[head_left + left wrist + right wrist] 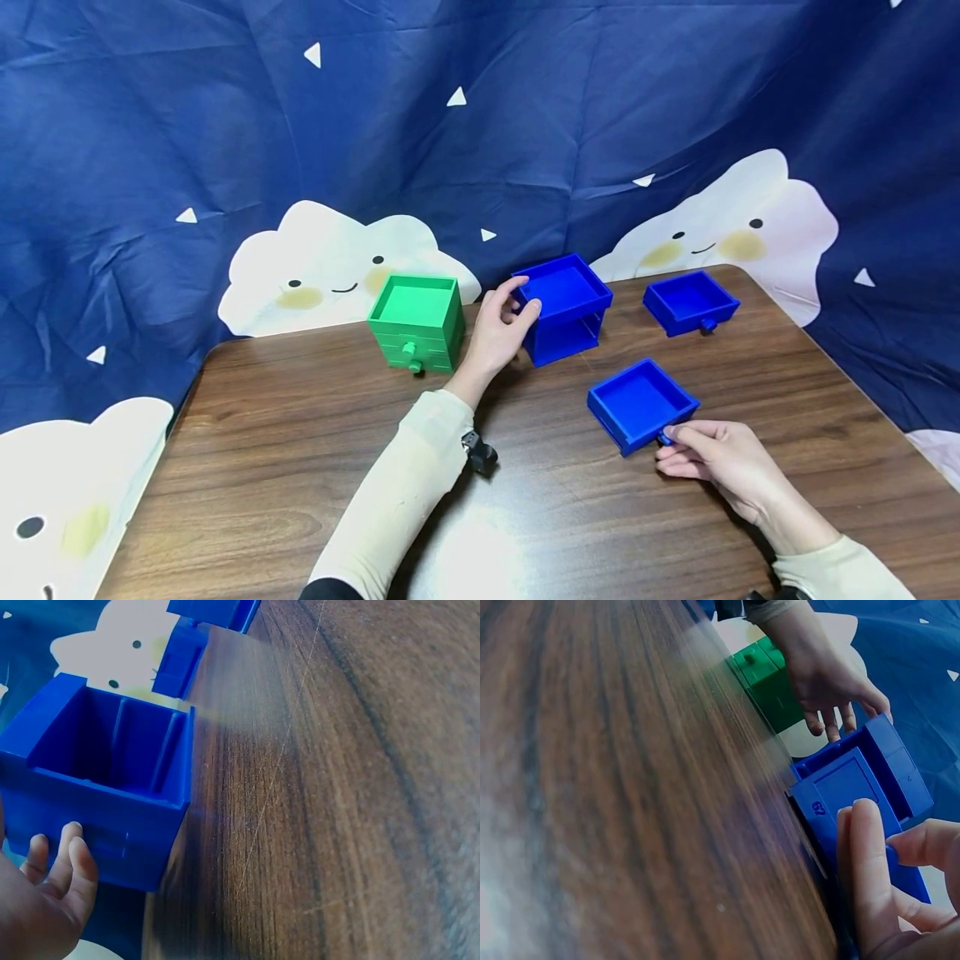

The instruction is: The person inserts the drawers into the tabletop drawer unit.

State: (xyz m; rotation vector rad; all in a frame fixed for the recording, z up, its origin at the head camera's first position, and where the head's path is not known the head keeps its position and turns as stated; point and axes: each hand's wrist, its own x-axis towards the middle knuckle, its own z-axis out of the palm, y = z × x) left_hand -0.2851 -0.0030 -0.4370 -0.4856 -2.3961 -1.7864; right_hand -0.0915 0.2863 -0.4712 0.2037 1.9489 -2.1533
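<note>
In the head view my left hand (498, 329) holds the left side of a blue toy cabinet (568, 321), thumb and index finger at its top rim. The cabinet has a shallow tray top and an open front bay; inner ledges show in the left wrist view. My right hand (731, 462) pinches the small knob of a blue drawer (643, 402) in front of the cabinet and to its right. From the right wrist view the drawer's underside (844, 787) shows, so it is held off the table. Its knob is mostly hidden by fingers.
A second blue drawer (692, 302) sits at the back right of the wooden table (300, 467), knob facing front. Left of the blue cabinet stands a green cabinet (417, 323) with two knobs. Behind hangs a dark blue cloth (390, 158) printed with clouds.
</note>
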